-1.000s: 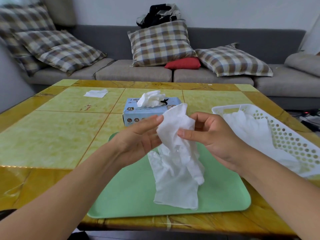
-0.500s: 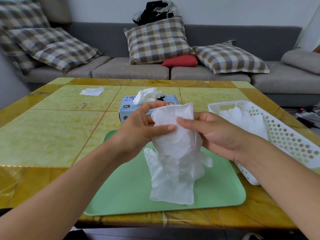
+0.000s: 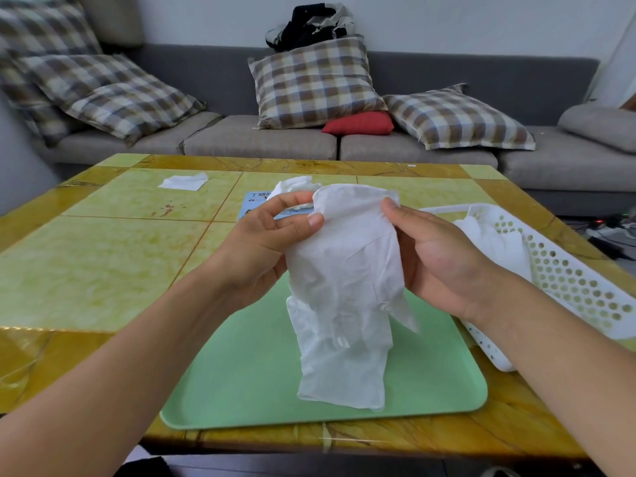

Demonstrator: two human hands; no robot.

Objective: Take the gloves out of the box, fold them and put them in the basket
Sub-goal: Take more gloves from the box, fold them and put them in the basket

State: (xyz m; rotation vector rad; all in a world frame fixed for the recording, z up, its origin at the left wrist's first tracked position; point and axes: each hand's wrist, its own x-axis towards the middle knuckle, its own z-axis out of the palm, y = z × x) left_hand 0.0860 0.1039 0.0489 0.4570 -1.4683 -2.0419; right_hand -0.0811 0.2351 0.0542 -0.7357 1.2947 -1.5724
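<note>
Fingers of my left hand [image 3: 266, 242] curl round the top edge of a white glove [image 3: 347, 290], thumb pinching it from the front, while my right hand [image 3: 437, 256] grips the opposite edge with the thumb pressed at the upper corner. Between them the glove hangs in the air above the green tray [image 3: 247, 373], crumpled and with its lower end drooping down to the tray; I judge it to be still unfolded or only begun. Beyond the tray, partly hidden behind my left hand, sits the blue glove box [image 3: 256, 201] with another white glove [image 3: 296, 185] sticking out of its top, so more are left to take out. Right of the tray the white perforated basket [image 3: 568, 270] already holds white gloves [image 3: 492, 242], so part of the job looks done. Far beyond the tray on the yellow table [image 3: 103, 263] lies a small white sheet [image 3: 184, 182]
</note>
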